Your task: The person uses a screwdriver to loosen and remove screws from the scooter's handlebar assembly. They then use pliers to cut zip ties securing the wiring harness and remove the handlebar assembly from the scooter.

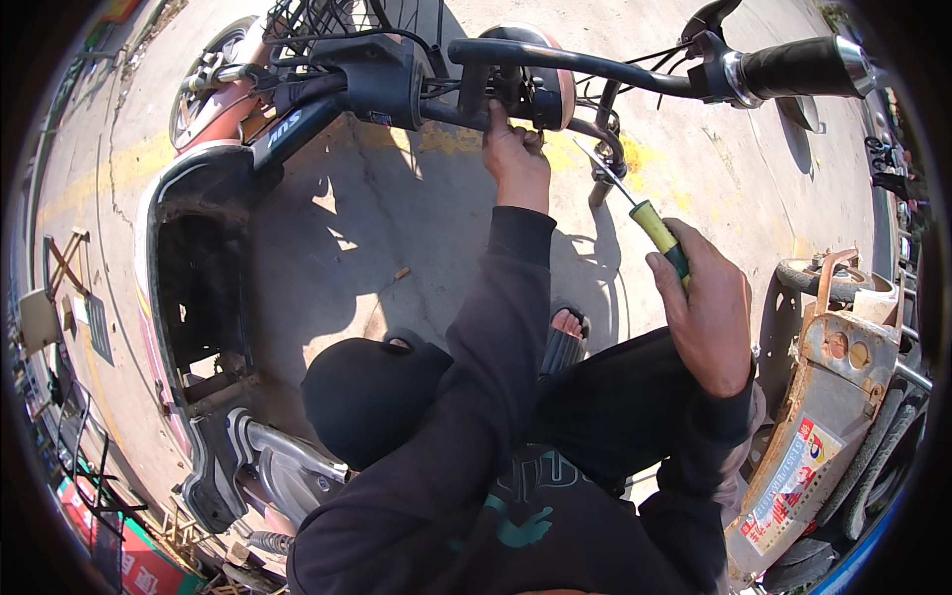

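A screwdriver with a yellow and green handle (654,227) is gripped in my right hand (703,305), its metal shaft angled up and left towards the handlebar. My left hand (518,160) reaches up to the underside of the round headlight housing (549,93) of an electric bike; its raised finger touches parts behind the lamp, and its other fingers are curled. Whether they pinch a small part cannot be told. The black handlebar tube (565,56) runs above the hand to a rubber grip (799,67) with a brake lever. Thin cables hang around the lamp.
The bike's step-through frame (201,297) with an open black cavity lies along the left. A wire basket (327,22) and a front wheel (201,104) are at the upper left. A rusty metal cabinet (833,387) bearing a sticker, a small wheel (825,279) and tyres (877,454) stand at the right.
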Demonstrator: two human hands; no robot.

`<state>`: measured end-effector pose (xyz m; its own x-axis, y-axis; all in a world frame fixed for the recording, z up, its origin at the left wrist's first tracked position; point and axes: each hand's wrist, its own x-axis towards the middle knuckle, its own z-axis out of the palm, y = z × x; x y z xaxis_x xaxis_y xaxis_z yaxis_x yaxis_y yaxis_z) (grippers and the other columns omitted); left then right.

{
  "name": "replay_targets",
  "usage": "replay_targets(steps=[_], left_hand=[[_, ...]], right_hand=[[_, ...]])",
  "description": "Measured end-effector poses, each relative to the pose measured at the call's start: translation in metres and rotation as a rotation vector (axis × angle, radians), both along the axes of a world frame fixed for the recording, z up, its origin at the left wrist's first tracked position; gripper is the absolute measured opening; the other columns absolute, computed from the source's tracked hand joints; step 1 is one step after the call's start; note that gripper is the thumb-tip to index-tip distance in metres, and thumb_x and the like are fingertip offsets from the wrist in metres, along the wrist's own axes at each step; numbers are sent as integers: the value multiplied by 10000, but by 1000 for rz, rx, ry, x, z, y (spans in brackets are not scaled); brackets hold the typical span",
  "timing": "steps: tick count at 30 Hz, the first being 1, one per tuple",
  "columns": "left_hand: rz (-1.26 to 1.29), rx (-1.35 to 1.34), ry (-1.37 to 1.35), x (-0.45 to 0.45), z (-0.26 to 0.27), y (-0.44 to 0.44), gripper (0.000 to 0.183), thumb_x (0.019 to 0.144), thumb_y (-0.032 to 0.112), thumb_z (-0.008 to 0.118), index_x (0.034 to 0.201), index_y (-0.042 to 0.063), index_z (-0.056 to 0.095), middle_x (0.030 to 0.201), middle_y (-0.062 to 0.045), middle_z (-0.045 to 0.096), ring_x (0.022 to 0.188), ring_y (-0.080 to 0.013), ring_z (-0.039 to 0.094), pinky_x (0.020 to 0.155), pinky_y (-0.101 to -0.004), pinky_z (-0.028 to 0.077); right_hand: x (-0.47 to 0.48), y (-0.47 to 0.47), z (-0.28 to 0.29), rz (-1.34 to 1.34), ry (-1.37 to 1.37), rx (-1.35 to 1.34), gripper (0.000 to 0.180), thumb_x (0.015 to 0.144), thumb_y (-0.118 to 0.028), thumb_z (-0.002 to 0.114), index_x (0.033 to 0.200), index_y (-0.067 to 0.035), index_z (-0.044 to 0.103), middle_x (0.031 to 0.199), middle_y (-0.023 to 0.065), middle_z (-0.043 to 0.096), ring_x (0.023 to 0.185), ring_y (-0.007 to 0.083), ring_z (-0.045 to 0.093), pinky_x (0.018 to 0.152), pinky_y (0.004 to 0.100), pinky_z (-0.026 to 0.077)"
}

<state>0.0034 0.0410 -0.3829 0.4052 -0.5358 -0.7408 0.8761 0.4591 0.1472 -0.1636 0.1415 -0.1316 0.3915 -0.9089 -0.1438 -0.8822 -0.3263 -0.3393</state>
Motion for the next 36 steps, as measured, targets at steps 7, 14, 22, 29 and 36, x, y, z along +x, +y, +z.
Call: replay_targets(steps=[7,14,22,29,36], left_hand=[[-60,-187,187,9,2,6,159,1001,216,612,855,157,589,516,78,241,433,-66,288,444,-222,285],[1,-24,4,2,7,3,81,979,209,639,983,131,617,714,32,475,511,-59,368,443,-221,323],[-54,136,-161,-1,10,0,140,980,269,644,954,134,617,733,9,471,552,-98,389,474,-276,354],[-45,80,-191,-9,17,6,139,996,243,608,1025,107,609,699,38,483,522,-75,390,448,-243,321],[-9,-124,30,-1,-2,7,99,948,196,685,983,119,634,702,36,485,533,-65,377,467,-238,334]], right_hand=[[0,-1,-2,10,1,-5,291,904,-160,681,1152,-11,644,958,217,691,827,399,676,726,410,527],[-3,-3,-8,46,24,-33,331,930,-183,681,1200,4,632,737,175,603,612,273,579,608,360,463],[4,-5,-5,28,46,14,297,906,-173,676,1161,-22,645,959,207,696,820,389,679,716,414,523],[2,-3,-5,23,53,-4,299,908,-180,677,1160,-22,646,952,206,695,819,390,678,719,415,523],[4,-7,-7,45,95,-19,297,908,-183,681,1153,-18,645,919,207,692,796,389,674,700,415,515]])
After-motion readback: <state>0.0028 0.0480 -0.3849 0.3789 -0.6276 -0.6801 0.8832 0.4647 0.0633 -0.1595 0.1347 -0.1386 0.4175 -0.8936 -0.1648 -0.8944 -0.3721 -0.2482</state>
